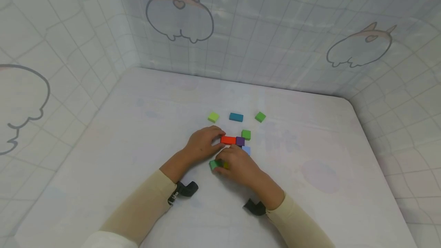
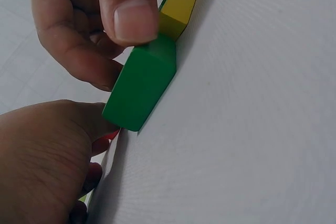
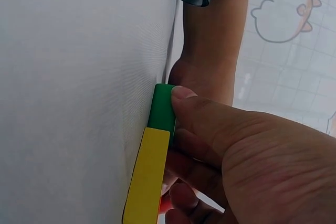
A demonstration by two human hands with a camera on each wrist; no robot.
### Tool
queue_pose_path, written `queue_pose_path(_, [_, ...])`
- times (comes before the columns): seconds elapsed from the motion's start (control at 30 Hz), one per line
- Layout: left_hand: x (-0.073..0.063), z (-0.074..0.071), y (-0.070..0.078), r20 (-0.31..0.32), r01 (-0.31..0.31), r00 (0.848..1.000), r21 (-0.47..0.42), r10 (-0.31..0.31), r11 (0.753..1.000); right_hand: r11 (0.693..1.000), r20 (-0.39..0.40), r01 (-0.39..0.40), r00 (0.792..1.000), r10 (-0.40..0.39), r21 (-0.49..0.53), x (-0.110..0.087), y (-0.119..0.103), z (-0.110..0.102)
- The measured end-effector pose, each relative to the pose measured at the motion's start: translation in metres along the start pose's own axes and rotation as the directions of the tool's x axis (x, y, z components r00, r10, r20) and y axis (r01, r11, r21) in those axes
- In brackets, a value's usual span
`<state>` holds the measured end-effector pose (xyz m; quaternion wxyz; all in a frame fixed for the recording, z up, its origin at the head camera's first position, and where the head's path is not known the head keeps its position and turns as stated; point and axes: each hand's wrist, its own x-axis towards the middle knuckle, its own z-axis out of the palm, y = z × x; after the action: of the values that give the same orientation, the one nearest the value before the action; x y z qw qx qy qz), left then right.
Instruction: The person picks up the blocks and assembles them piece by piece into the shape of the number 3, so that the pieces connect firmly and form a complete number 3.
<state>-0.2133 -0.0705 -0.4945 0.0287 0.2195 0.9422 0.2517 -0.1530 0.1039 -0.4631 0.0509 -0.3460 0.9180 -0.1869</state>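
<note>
In the head view my left hand (image 1: 203, 143) holds the left end of a red block (image 1: 228, 140) between thumb and fingertips. My right hand (image 1: 239, 165), nearer the front, pinches a green block (image 1: 213, 165) at the left of the group; its thumb lies against that block (image 3: 163, 109) in the right wrist view. A yellow block (image 3: 148, 174) adjoins the green one, mostly under the right hand from above. At the red block's right end sits a purple block (image 1: 240, 141). A light blue block (image 1: 246, 150) is partly covered by the right hand.
Behind the purple block lies a green block (image 1: 246, 134). Farther back are a lime block (image 1: 213, 117), a blue block (image 1: 236, 117) and another green block (image 1: 260, 116). Patterned curtain walls (image 1: 275, 30) stand around the pale tabletop (image 1: 310, 133).
</note>
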Motion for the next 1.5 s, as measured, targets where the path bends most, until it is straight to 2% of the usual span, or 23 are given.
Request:
queue_pose_path(1.07, [-0.002,0.002,0.001,-0.004,-0.006,1.0,0.003,0.006,1.0,1.0,-0.011,0.009,1.0,-0.01,-0.011,-0.002,0.003,-0.001])
queue_pose_path(1.2, [0.0,0.002,0.0,-0.001,0.011,1.0,-0.009,-0.011,1.0,0.998,-0.08,-0.037,0.996,0.041,0.045,-0.004,0.008,-0.009])
queue_pose_path(1.33, [0.002,0.001,-0.001,-0.007,0.006,1.0,-0.023,-0.006,1.0,0.98,-0.167,-0.137,0.973,0.161,0.147,-0.006,0.016,-0.021])
queue_pose_path(1.5, [0.002,0.001,-0.001,-0.01,-0.015,1.0,-0.025,0.014,1.0,0.955,-0.165,-0.209,0.955,0.245,0.212,-0.009,0.029,-0.033])
